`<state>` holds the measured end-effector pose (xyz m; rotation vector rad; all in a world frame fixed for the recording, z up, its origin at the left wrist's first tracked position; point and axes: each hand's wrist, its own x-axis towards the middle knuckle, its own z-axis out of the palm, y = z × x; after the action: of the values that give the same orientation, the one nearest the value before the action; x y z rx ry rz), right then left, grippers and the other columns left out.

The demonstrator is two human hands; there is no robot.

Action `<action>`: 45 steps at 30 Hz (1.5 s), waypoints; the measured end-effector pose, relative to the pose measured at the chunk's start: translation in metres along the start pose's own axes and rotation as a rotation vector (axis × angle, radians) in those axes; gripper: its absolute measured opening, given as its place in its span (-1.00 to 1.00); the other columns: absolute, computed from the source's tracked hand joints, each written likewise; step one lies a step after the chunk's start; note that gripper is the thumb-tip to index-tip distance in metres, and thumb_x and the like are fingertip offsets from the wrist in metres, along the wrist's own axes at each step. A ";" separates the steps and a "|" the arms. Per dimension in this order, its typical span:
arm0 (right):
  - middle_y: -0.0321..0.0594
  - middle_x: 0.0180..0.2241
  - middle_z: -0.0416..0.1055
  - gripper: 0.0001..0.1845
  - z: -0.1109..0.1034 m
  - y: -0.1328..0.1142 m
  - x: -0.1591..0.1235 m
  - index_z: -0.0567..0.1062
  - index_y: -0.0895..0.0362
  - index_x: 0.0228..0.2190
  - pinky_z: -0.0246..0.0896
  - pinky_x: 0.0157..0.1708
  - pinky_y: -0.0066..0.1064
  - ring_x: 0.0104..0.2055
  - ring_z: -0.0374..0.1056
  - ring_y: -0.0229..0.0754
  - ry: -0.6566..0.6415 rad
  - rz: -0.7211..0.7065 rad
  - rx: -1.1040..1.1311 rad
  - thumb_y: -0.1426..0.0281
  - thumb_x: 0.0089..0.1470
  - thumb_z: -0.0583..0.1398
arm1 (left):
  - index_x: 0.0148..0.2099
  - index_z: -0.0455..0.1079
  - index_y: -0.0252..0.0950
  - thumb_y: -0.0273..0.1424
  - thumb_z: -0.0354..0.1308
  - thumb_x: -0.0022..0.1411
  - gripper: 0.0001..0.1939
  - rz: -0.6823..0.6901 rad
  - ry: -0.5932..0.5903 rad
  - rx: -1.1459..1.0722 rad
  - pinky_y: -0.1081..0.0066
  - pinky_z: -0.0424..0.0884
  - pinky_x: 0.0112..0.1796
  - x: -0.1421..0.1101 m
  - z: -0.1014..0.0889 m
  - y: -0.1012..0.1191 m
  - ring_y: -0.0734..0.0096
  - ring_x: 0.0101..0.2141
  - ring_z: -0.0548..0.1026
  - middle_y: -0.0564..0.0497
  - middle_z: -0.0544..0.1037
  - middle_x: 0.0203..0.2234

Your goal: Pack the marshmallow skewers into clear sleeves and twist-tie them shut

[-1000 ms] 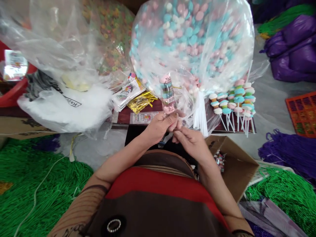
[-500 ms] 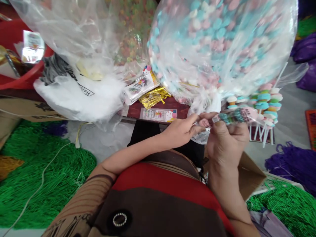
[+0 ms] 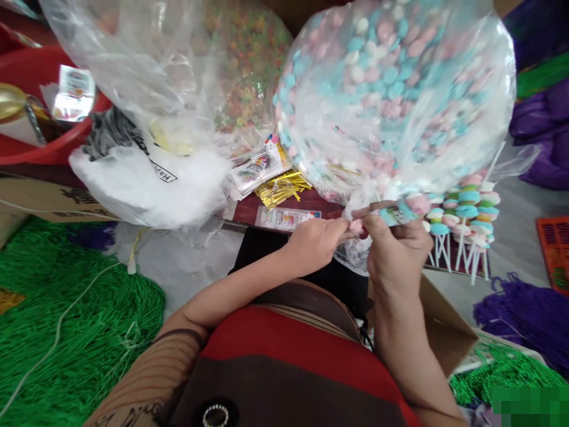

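Note:
A candy skewer in a clear printed wrapper (image 3: 399,213) lies sideways across my hands, a pink piece at each end. My right hand (image 3: 395,252) is closed round its middle, thumb on top. At the other end, my left hand (image 3: 316,242) pinches with thumb and fingertips, right beside the small pink piece (image 3: 356,227); what exactly the fingertips grip is hidden. Close to my right hand, several unwrapped marshmallow skewers (image 3: 466,210) with white sticks rest on the dark red table edge. Crumpled clear plastic (image 3: 353,258) hangs under my hands.
A big bag of pink, blue and white marshmallows (image 3: 391,89) stands behind. Left of it are a bag of gummy rings (image 3: 249,89), gold twist ties (image 3: 284,188), a flat printed wrapper (image 3: 284,218), a white plastic bag (image 3: 155,190) and a red basin (image 3: 53,145).
The wrapped skewer has turned between my hands, its printed side now showing lighter. Both hands stay together on it. The whole view has shifted slightly.

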<state>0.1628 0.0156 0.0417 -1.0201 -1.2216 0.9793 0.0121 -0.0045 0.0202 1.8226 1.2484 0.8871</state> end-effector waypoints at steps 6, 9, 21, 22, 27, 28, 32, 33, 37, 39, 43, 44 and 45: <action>-0.16 -0.17 0.66 -0.62 0.037 0.021 0.034 0.61 0.02 -0.04 0.49 -0.29 -0.27 -0.22 0.58 -0.11 -0.436 0.068 -0.208 0.09 0.33 0.14 | -0.31 0.38 -0.24 0.03 0.19 0.32 -0.58 -0.211 0.410 -0.778 0.49 0.29 -0.49 -0.004 -0.040 -0.023 0.59 -0.67 0.18 0.22 0.22 -0.70; -0.08 -0.07 0.65 -0.69 0.068 0.036 0.063 0.63 0.07 -0.05 0.42 0.01 -0.15 -0.03 0.55 0.00 -0.599 -0.088 -0.673 0.32 0.33 0.12 | -0.38 0.35 -0.25 -0.11 0.28 0.31 -0.63 -0.332 0.643 -1.100 0.54 0.34 -0.50 -0.002 -0.067 -0.025 0.65 -0.72 0.09 0.28 0.09 -0.74; 0.14 0.01 0.50 -0.59 0.114 0.062 0.094 0.55 0.20 -0.02 0.23 -0.14 -0.27 0.02 0.43 0.05 -0.913 -0.308 -1.432 0.50 0.37 -0.06 | -0.42 0.34 -0.27 -0.19 0.22 0.39 -0.63 -0.348 0.808 -1.206 0.56 0.36 -0.54 -0.004 -0.103 -0.034 0.67 -0.73 0.13 0.27 0.11 -0.76; 0.15 0.01 0.50 -0.58 0.113 0.062 0.094 0.54 0.22 -0.01 0.23 -0.13 -0.27 0.02 0.43 0.04 -0.917 -0.311 -1.434 0.51 0.37 -0.07 | -0.42 0.35 -0.28 -0.20 0.22 0.39 -0.64 -0.338 0.805 -1.208 0.56 0.36 -0.53 -0.004 -0.103 -0.034 0.67 -0.73 0.13 0.27 0.12 -0.76; 0.05 -0.01 0.58 -0.59 0.106 0.064 0.101 0.58 0.16 -0.04 0.25 -0.10 -0.29 -0.03 0.49 0.01 -0.865 -0.246 -1.319 0.46 0.36 -0.04 | -0.42 0.36 -0.29 -0.24 0.20 0.41 -0.65 -0.328 0.832 -1.208 0.55 0.37 -0.54 -0.002 -0.106 -0.035 0.67 -0.74 0.14 0.26 0.13 -0.76; 0.01 -0.03 0.60 -0.59 0.104 0.065 0.102 0.59 0.14 -0.06 0.26 -0.08 -0.30 -0.03 0.49 -0.01 -0.840 -0.222 -1.262 0.45 0.36 -0.03 | -0.41 0.36 -0.29 -0.24 0.21 0.41 -0.65 -0.331 0.834 -1.207 0.55 0.37 -0.54 -0.002 -0.106 -0.035 0.67 -0.74 0.14 0.27 0.13 -0.76; -0.12 -0.23 0.66 -0.65 0.098 0.066 0.102 0.63 0.12 -0.19 0.27 -0.14 -0.34 -0.19 0.51 -0.09 -0.709 -0.112 -1.026 0.45 0.29 0.03 | -0.40 0.36 -0.29 -0.20 0.28 0.35 -0.66 -0.350 0.795 -1.199 0.55 0.37 -0.54 0.000 -0.100 -0.035 0.67 -0.74 0.14 0.28 0.13 -0.77; -0.15 -0.28 0.65 -0.67 0.096 0.066 0.101 0.63 0.12 -0.22 0.27 -0.17 -0.35 -0.25 0.50 -0.11 -0.665 -0.090 -0.969 0.45 0.26 0.05 | -0.40 0.36 -0.29 -0.18 0.30 0.32 -0.65 -0.358 0.778 -1.188 0.56 0.36 -0.55 0.000 -0.098 -0.036 0.68 -0.74 0.13 0.29 0.13 -0.77; -0.27 -0.46 0.55 -0.75 0.086 0.057 0.092 0.60 0.13 -0.32 0.22 -0.32 -0.40 -0.41 0.39 -0.20 -0.524 -0.028 -0.707 0.39 0.17 0.10 | -0.39 0.33 -0.29 -0.11 0.38 0.22 -0.59 -0.392 0.725 -1.119 0.60 0.29 -0.59 0.002 -0.088 -0.041 0.70 -0.74 0.13 0.29 0.14 -0.77; -0.33 -0.53 0.47 -0.76 0.079 0.048 0.084 0.58 0.12 -0.35 0.18 -0.39 -0.42 -0.47 0.31 -0.24 -0.487 0.014 -0.574 0.32 0.16 0.12 | -0.38 0.33 -0.28 -0.07 0.39 0.19 -0.57 -0.420 0.687 -1.081 0.61 0.22 -0.62 0.003 -0.081 -0.044 0.71 -0.75 0.11 0.30 0.15 -0.76; -0.38 -0.56 0.40 -0.75 0.071 0.026 0.065 0.55 0.11 -0.36 0.14 -0.45 -0.44 -0.53 0.22 -0.30 -0.489 0.092 -0.370 0.20 0.13 0.18 | -0.34 0.32 -0.28 -0.05 0.39 0.13 -0.55 -0.471 0.580 -1.017 0.62 0.01 -0.69 0.008 -0.062 -0.046 0.72 -0.75 0.05 0.30 0.17 -0.73; -0.37 -0.55 0.41 -0.75 0.071 0.022 0.060 0.54 0.11 -0.37 0.15 -0.45 -0.44 -0.53 0.23 -0.31 -0.493 0.094 -0.351 0.20 0.12 0.19 | -0.34 0.31 -0.28 -0.07 0.40 0.12 -0.57 -0.475 0.552 -1.012 0.62 -0.03 -0.69 0.010 -0.056 -0.045 0.72 -0.74 0.04 0.30 0.17 -0.72; -0.36 -0.55 0.42 -0.77 0.072 0.019 0.056 0.54 0.11 -0.38 0.17 -0.44 -0.44 -0.52 0.24 -0.31 -0.499 0.086 -0.353 0.21 0.12 0.20 | -0.33 0.31 -0.27 -0.09 0.39 0.11 -0.59 -0.476 0.526 -1.012 0.62 -0.05 -0.69 0.011 -0.051 -0.044 0.73 -0.73 0.02 0.30 0.16 -0.71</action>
<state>0.0955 0.0799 0.0425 -1.1443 -1.8224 1.1523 -0.0478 0.0267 0.0085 0.4852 1.1207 1.4052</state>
